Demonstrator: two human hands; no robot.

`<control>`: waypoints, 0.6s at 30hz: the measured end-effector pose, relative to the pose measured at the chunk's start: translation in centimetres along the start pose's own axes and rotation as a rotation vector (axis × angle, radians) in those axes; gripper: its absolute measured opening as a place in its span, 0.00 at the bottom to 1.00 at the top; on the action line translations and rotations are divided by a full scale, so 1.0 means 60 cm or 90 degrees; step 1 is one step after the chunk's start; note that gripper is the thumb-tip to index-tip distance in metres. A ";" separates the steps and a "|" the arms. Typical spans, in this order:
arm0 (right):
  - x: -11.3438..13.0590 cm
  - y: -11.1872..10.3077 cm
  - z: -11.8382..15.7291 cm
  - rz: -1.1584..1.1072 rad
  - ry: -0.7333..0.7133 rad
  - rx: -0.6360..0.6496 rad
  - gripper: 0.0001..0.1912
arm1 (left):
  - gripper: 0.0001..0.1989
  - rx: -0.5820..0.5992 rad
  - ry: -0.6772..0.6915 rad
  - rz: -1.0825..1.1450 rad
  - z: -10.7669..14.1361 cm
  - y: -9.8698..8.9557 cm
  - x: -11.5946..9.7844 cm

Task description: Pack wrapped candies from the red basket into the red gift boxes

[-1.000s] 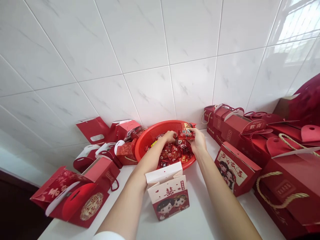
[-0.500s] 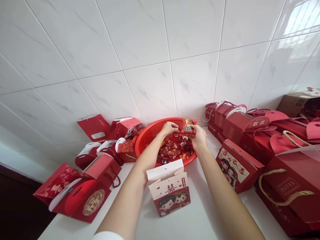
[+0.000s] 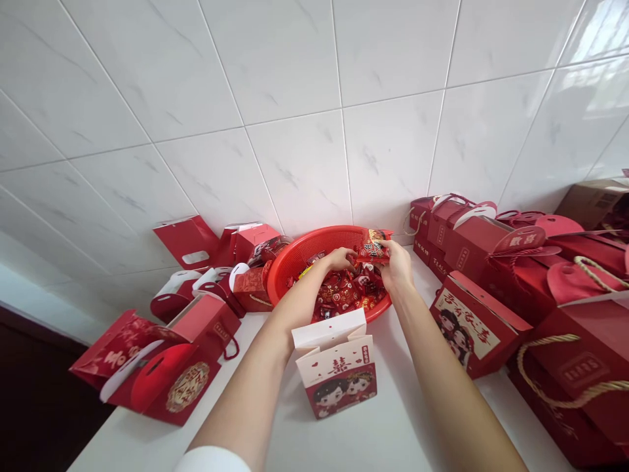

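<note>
A red plastic basket (image 3: 289, 259) holds many wrapped candies (image 3: 339, 292) in red wrappers. My right hand (image 3: 398, 267) grips a shiny red candy packet (image 3: 372, 250) over the basket's right side. My left hand (image 3: 340, 259) is down among the candies beside that packet, fingers curled; whatever they hold is hidden. In front of the basket, between my forearms, a cream-and-red gift box (image 3: 339, 387) with a cartoon couple stands upright, its top flaps open.
Red gift boxes (image 3: 189, 387) stand on the left, and more boxes with rope handles (image 3: 580, 367) fill the right side. A box with a couple's picture (image 3: 476, 324) stands near my right forearm. Behind the white table (image 3: 393, 426) is a tiled wall (image 3: 295, 170).
My left hand has lowered deeper into the candies, its fingers now less visible. My right hand still holds the packet in nearly the same place. The view has shifted slightly.
</note>
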State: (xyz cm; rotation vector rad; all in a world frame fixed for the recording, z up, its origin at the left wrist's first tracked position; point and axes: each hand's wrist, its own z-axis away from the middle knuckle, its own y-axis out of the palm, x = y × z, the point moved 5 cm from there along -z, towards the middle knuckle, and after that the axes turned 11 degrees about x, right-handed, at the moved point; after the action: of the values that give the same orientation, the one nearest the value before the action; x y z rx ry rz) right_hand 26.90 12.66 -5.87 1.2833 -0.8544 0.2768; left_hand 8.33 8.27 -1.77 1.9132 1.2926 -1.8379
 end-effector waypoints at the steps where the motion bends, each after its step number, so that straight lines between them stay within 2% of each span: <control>1: 0.001 0.000 0.000 0.001 0.000 -0.001 0.05 | 0.26 -0.004 0.000 0.004 0.000 -0.002 0.003; 3: 0.001 0.001 0.000 0.003 -0.004 0.000 0.05 | 0.22 -0.021 -0.014 0.004 -0.006 -0.006 0.019; 5: 0.001 0.000 -0.002 0.008 -0.009 0.006 0.05 | 0.17 -0.042 -0.045 0.002 -0.029 -0.011 0.043; 10: -0.006 -0.003 -0.010 0.030 -0.018 0.026 0.06 | 0.10 -0.019 -0.147 -0.044 -0.154 -0.026 0.090; 12: -0.006 -0.003 -0.011 0.044 -0.033 0.029 0.07 | 0.13 -0.029 -0.138 -0.054 -0.195 -0.042 0.091; 14: -0.005 -0.003 -0.010 0.047 -0.042 0.025 0.08 | 0.14 -0.044 -0.122 -0.059 -0.216 -0.060 0.086; 18: -0.001 0.000 -0.003 0.039 -0.026 0.026 0.08 | 0.13 -0.072 -0.095 -0.060 -0.210 -0.085 0.070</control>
State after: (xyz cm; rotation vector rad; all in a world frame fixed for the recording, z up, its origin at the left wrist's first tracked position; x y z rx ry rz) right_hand 26.89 12.85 -5.92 1.3052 -0.9282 0.3193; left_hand 13.26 21.56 -0.65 1.6526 1.4252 -1.8676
